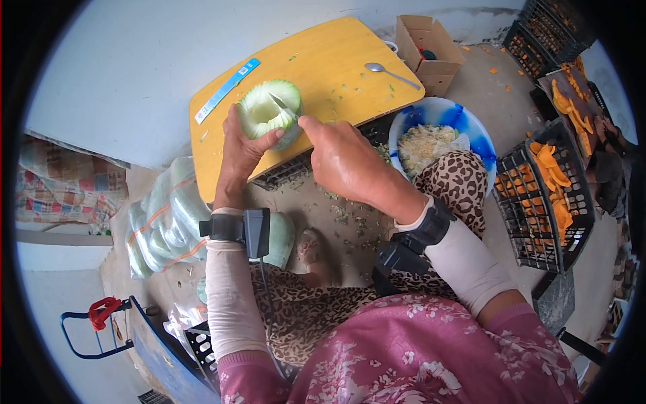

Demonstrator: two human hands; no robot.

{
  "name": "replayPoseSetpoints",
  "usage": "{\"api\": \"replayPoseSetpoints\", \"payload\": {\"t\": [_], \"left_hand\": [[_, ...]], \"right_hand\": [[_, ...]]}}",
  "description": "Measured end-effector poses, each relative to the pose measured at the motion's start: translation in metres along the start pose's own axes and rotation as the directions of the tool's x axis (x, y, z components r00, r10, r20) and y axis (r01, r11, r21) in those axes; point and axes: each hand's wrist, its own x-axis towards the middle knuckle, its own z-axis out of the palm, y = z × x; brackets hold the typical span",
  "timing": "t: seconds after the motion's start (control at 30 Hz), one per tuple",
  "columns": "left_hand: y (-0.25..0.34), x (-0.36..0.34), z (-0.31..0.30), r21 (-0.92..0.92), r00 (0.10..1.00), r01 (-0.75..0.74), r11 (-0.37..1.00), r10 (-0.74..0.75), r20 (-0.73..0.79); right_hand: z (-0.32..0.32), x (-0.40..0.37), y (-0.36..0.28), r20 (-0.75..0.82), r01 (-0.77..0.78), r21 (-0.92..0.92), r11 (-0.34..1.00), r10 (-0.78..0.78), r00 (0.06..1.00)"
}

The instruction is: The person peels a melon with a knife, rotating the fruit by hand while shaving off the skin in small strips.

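Observation:
A hollowed piece of pale green gourd [254, 111] rests near the left part of the yellow board [316, 57], its cut face up. My left hand [245, 145] is wrapped around its near left side, thumb across the lower rim. In my right hand [346, 158], closed in a fist, is a knife [278, 102]; its blade tip lies over the gourd's opening and its handle is hidden by the fingers. Behind the gourd lies a blue and white strip [227, 91]. Farther right on the board is a metal spoon [390, 75].
A blue and white basin [439, 106] of pale seedy pulp stands beside my knee. Black crates [538, 232] with orange pieces are at right, a cardboard box [441, 71] behind. Bagged green gourds [171, 215] sit at left, and a trolley handle [94, 355] lower left. Scraps litter the floor.

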Motion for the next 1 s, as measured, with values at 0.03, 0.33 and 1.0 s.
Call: {"api": "replayPoseSetpoints", "payload": {"t": [0.03,0.33,1.0], "left_hand": [[-0.001,0.001,0.002,-0.011,1.000,-0.022,1.000,0.022,-0.008],[0.007,-0.003,0.010,0.075,0.989,-0.062,0.995,0.071,-0.133],[0.008,-0.006,-0.006,-0.222,0.997,0.072,0.972,-0.076,-0.009]], "right_hand": [[-0.003,0.002,0.001,0.009,0.003,-0.004,1.000,-0.003,1.000],[0.000,-0.018,0.001,-0.047,0.050,0.014,0.999,-0.050,0.998],[-0.028,-0.059,0.006,-0.056,0.016,0.245,0.969,-0.002,0.998]]}}
